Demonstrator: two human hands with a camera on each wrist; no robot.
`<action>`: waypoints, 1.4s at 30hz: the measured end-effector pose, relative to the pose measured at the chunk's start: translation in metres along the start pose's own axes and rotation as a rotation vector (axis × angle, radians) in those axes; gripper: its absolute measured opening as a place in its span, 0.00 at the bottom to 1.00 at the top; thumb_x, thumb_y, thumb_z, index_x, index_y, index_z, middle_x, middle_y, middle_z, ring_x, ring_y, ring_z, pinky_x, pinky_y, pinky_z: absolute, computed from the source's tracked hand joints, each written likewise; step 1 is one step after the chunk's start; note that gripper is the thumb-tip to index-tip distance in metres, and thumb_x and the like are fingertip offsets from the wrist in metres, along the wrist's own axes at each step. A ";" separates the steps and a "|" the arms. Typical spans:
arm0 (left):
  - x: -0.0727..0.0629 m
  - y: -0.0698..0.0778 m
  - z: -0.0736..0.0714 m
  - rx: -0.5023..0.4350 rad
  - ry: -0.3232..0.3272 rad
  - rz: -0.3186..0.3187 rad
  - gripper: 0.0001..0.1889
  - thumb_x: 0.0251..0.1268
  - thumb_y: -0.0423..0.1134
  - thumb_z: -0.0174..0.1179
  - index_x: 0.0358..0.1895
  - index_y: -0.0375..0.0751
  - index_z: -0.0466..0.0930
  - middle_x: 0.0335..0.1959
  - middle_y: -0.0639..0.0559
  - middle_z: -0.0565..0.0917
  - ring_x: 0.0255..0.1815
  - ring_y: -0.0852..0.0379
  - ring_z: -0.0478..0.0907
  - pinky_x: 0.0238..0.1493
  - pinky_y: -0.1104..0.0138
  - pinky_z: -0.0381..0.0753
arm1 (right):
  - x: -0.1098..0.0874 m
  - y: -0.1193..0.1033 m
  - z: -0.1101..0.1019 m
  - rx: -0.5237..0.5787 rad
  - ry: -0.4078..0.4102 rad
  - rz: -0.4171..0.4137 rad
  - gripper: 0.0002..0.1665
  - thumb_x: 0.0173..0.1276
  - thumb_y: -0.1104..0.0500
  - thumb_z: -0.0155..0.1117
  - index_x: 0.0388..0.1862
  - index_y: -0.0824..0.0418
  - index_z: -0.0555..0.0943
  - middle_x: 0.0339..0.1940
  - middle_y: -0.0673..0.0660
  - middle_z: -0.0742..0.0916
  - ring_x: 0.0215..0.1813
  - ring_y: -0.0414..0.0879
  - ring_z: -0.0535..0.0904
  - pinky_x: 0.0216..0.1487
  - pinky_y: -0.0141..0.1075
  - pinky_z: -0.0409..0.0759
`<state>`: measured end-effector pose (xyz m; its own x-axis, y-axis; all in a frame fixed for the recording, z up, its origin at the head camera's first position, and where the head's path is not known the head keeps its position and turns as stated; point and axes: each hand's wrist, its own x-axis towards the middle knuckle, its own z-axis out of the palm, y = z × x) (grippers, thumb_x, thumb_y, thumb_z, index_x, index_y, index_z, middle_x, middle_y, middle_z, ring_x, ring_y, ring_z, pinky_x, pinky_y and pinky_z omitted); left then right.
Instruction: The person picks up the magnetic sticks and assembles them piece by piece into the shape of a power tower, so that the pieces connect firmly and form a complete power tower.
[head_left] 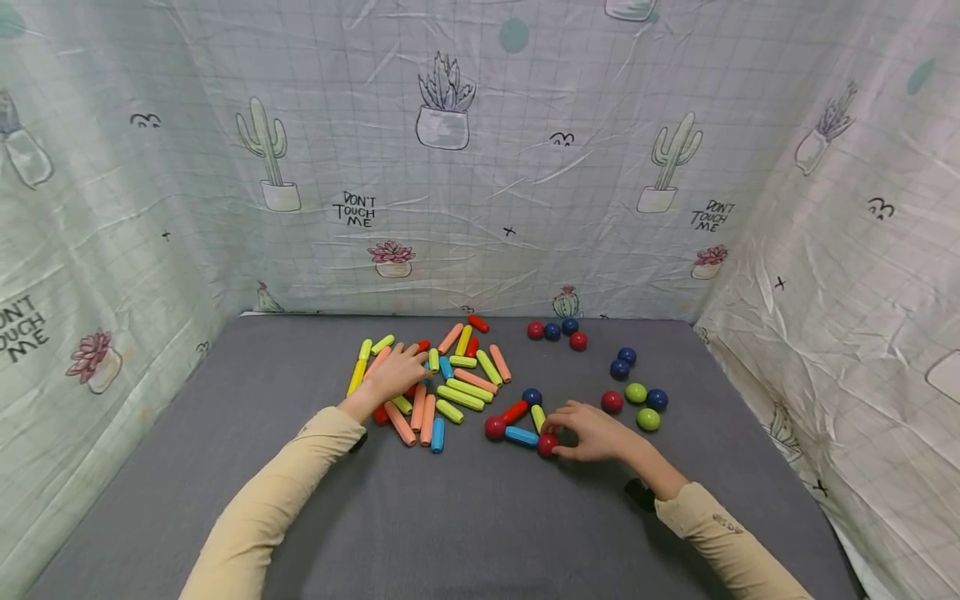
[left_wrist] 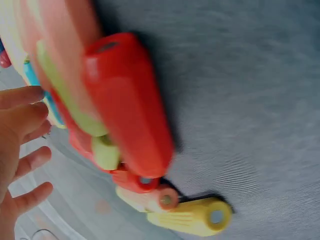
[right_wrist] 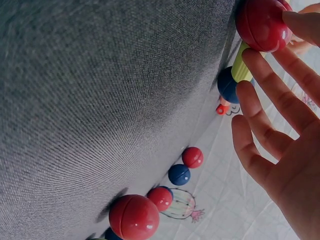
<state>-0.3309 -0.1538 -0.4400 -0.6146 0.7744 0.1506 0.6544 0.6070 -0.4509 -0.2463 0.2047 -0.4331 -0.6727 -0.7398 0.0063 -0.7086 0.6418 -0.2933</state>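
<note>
My right hand (head_left: 592,432) pinches a red ball (head_left: 548,445) between thumb and index finger, its other fingers loosely extended. That ball is one corner of a flat triangle on the table; a second red ball (head_left: 495,427) and a dark blue ball (head_left: 532,397) form the others. A red rod (head_left: 514,412), a blue rod (head_left: 521,436) and a yellow-green rod (head_left: 538,418) lie between the balls. My left hand (head_left: 397,371) is over the pile of coloured rods, fingers spread. In the left wrist view, fingertips overlap a light blue rod (left_wrist: 31,75), near a large red rod (left_wrist: 127,105).
Salmon rods (head_left: 400,423), yellow-green rods (head_left: 460,398) and other coloured rods lie loose around the left hand. Loose balls, including a red ball (head_left: 612,402) and a green ball (head_left: 648,419), sit right of the triangle. A printed cloth (head_left: 480,250) walls the grey table (head_left: 465,525).
</note>
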 end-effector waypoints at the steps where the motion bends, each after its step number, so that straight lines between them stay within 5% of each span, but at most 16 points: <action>1: -0.001 0.000 0.001 -0.002 -0.017 -0.002 0.12 0.56 0.36 0.57 0.40 0.58 0.83 0.41 0.51 0.79 0.39 0.51 0.71 0.37 0.59 0.71 | 0.000 0.000 0.000 0.000 0.001 -0.001 0.15 0.57 0.51 0.62 0.43 0.52 0.78 0.36 0.45 0.81 0.39 0.42 0.73 0.40 0.32 0.72; 17: -0.001 0.003 0.016 0.059 -0.014 0.074 0.14 0.57 0.39 0.56 0.43 0.64 0.80 0.45 0.52 0.78 0.46 0.49 0.73 0.42 0.57 0.75 | -0.002 0.001 0.006 0.023 -0.015 0.036 0.15 0.57 0.51 0.62 0.44 0.50 0.78 0.35 0.43 0.80 0.39 0.42 0.73 0.40 0.32 0.72; 27: 0.003 0.002 0.012 0.121 -0.027 0.147 0.17 0.55 0.33 0.56 0.44 0.62 0.76 0.40 0.55 0.80 0.49 0.53 0.71 0.49 0.53 0.71 | -0.001 0.004 0.007 0.031 -0.008 0.018 0.16 0.57 0.51 0.62 0.45 0.51 0.77 0.35 0.42 0.80 0.38 0.41 0.73 0.40 0.31 0.72; 30: 0.002 0.002 0.012 0.185 -0.012 0.122 0.15 0.55 0.34 0.57 0.43 0.58 0.77 0.42 0.54 0.79 0.48 0.53 0.70 0.49 0.54 0.71 | -0.001 0.003 0.005 0.025 -0.008 0.021 0.16 0.57 0.51 0.62 0.45 0.51 0.77 0.35 0.43 0.80 0.38 0.40 0.74 0.40 0.32 0.73; 33: -0.001 0.003 0.010 0.171 0.009 0.025 0.12 0.56 0.34 0.57 0.43 0.53 0.77 0.42 0.50 0.77 0.45 0.51 0.70 0.46 0.55 0.72 | -0.001 0.002 0.004 0.016 -0.011 0.030 0.16 0.57 0.51 0.61 0.46 0.51 0.77 0.36 0.43 0.80 0.38 0.40 0.74 0.41 0.33 0.73; 36: 0.003 0.007 0.004 -0.107 0.066 -0.146 0.11 0.57 0.36 0.58 0.44 0.46 0.77 0.38 0.45 0.76 0.37 0.48 0.72 0.35 0.58 0.73 | -0.001 0.001 0.002 0.012 -0.015 0.040 0.16 0.57 0.51 0.62 0.45 0.51 0.77 0.36 0.44 0.80 0.38 0.40 0.74 0.41 0.33 0.73; 39: 0.014 0.016 -0.008 -0.636 0.128 -0.297 0.13 0.58 0.35 0.57 0.47 0.38 0.75 0.37 0.42 0.77 0.34 0.48 0.74 0.31 0.61 0.74 | -0.001 0.000 0.002 0.006 -0.011 0.038 0.16 0.57 0.51 0.62 0.45 0.52 0.77 0.35 0.45 0.80 0.38 0.40 0.73 0.40 0.32 0.73; 42: 0.030 0.031 -0.019 -1.122 0.174 -0.375 0.15 0.60 0.35 0.55 0.50 0.33 0.73 0.41 0.38 0.79 0.38 0.45 0.77 0.35 0.63 0.77 | 0.000 0.000 0.003 -0.002 -0.001 0.029 0.16 0.57 0.52 0.62 0.44 0.52 0.77 0.35 0.45 0.80 0.37 0.40 0.73 0.39 0.32 0.73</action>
<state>-0.3212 -0.1085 -0.4329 -0.8381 0.4770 0.2646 0.5197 0.5507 0.6531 -0.2453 0.2045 -0.4355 -0.6928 -0.7211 -0.0029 -0.6892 0.6633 -0.2915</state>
